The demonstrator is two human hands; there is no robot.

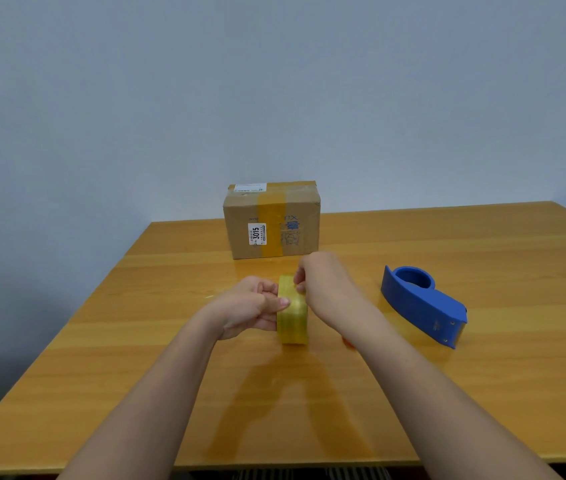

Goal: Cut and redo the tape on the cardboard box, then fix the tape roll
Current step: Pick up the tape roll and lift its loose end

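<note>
Two bare forearms reach in from the lower edge of the head view, one from the lower left and one from the lower right, each narrowing toward the wrist. No sleeve covers either arm within the picture; both are uncovered from the bottom edge up to the hands. The left hand [252,306] shows its thumb with a short, pale, neatly trimmed nail, and the knuckles of several fingers. The right hand [323,275] shows mostly its back and wrist, with the knuckles forming a rounded ridge. The wrists and the visible fingers carry nothing: plain bare surface all along both arms.
</note>
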